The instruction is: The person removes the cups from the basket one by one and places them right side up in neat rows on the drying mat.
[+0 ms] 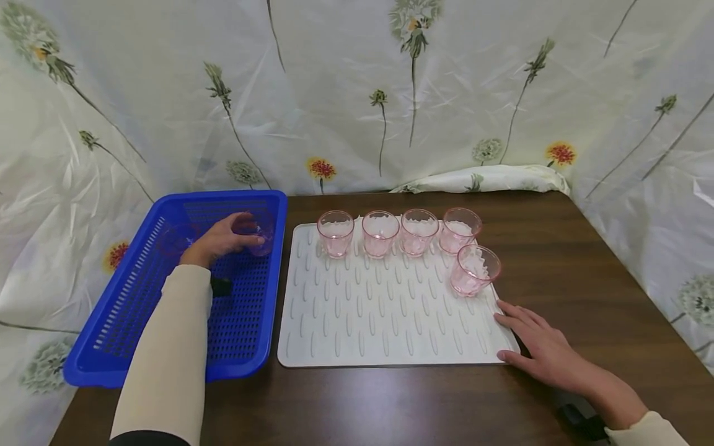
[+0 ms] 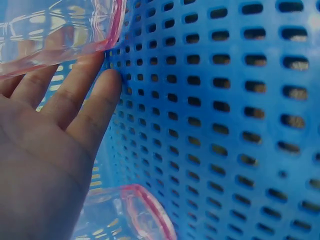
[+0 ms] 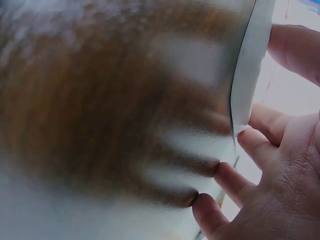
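Inside a blue plastic basket (image 1: 276, 291), my left hand (image 1: 225, 238) holds a clear glass (image 1: 261, 238) by its side, thumb and fingers around it. Seen from the left wrist, the held glass (image 2: 60, 30) has a pink rim, and my fingers show through and below it. Another pink-rimmed glass (image 2: 125, 215) lies lower down in that view. My right hand (image 1: 543, 347) rests at the right edge of a white ridged mat (image 1: 385, 322), fingers spread. In the right wrist view its fingertips (image 3: 206, 207) touch the brown tabletop and the mat's edge.
Several pink-tinted glasses stand on the mat: a row along its back edge, including the leftmost glass (image 1: 336, 235), and one glass (image 1: 474, 271) in front at the right. A floral curtain (image 1: 334, 93) hangs behind the brown table (image 1: 569, 272).
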### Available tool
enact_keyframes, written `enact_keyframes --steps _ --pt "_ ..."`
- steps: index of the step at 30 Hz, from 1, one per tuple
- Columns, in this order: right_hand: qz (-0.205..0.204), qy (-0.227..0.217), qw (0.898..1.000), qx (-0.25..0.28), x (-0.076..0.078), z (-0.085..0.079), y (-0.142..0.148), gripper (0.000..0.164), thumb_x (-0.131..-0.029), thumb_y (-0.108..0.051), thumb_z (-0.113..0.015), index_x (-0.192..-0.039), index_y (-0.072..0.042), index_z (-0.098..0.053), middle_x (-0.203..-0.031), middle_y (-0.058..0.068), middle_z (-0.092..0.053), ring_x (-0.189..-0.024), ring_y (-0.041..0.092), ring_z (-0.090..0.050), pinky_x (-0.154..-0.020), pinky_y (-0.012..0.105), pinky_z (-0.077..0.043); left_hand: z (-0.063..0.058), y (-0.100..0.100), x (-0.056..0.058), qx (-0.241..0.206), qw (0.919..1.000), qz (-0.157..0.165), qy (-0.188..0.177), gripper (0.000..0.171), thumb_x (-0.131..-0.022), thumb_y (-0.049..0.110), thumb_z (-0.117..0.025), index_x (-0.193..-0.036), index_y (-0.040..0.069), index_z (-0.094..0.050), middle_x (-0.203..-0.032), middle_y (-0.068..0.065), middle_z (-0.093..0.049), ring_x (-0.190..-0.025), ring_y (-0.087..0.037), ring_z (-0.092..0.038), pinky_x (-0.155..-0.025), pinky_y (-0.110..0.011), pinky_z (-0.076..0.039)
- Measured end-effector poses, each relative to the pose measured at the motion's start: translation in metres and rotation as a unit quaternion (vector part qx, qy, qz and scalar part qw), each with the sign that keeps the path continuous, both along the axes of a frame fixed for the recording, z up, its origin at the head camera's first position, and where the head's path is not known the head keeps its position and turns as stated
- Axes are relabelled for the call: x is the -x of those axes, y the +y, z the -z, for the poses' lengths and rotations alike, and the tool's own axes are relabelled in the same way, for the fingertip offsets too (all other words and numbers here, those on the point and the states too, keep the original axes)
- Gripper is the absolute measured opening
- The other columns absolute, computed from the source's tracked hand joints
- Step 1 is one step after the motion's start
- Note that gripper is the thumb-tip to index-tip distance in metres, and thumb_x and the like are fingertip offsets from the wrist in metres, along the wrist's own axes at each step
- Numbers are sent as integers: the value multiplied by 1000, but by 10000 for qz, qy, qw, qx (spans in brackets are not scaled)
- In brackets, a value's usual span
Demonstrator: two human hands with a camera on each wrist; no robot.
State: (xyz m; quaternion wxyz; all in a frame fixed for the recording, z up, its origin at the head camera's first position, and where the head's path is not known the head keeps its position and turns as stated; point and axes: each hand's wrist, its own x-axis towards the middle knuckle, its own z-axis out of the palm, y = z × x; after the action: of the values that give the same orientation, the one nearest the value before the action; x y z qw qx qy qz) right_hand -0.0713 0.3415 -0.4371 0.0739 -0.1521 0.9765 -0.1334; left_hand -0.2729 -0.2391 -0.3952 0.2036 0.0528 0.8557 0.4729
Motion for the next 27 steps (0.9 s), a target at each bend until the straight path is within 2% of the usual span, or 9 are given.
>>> enact_keyframes --steps 6,9,13,16,21,27 --pt "-3 22 10000 -51 -1 0 -1 70 -85 -42 -74 -141 -6 -51 -156 18 -36 -135 44 -34 -87 74 -40 -10 1 -1 366 9992 176 56 88 -92 28 -68 -157 1 -16 -157 -26 -33 -140 -41 -40 -110 -55 -41" --pt "-7 39 10000 -72 -1 0 -1 69 -86 -41 -74 -141 -6 -51 -155 18 -36 -136 44 -34 -86 72 -41 -20 2 -3 499 9983 271 147 89 -92 33 -69 -158 3 -17 -158 -23 -33 -144 -40 -37 -114 -56 -37" --pt "35 6 9999 -97 -2 0 -1 70 -85 -41 -74 -141 -6 -51 -155 18 -37 -135 44 -33 -85 72 -41 -35 2 -8 567 9964 431 459 88 -91 35 -71 -157 5 -21 -157 -20 -37 -146 -38 -35 -118 -57 -30" --pt "67 6 9999 -93 -2 0 -1 70 -84 -41 -75 -140 -6 -52 -155 18 -37 -135 44 -33 -85 73 -40 -44 0 -11 536 9948 478 724 85 -91 34 -72 -156 5 -24 -155 -20 -41 -143 -38 -39 -117 -58 -32" --pt "80 -49 9999 -86 -1 0 -1 71 -84 -42 -75 -140 -6 -51 -155 18 -36 -134 45 -33 -86 75 -39 -52 -4 -14 323 9948 263 926 84 -91 31 -72 -156 9 -24 -154 -18 -42 -141 -38 -42 -115 -59 -34" --pt "71 -90 9999 -70 1 0 -3 71 -84 -43 -75 -140 -7 -51 -155 18 -36 -134 44 -33 -86 74 -40 -51 -9 -14 84 9954 6 956 82 -92 29 -71 -156 10 -23 -155 -19 -40 -142 -39 -41 -114 -60 -35"
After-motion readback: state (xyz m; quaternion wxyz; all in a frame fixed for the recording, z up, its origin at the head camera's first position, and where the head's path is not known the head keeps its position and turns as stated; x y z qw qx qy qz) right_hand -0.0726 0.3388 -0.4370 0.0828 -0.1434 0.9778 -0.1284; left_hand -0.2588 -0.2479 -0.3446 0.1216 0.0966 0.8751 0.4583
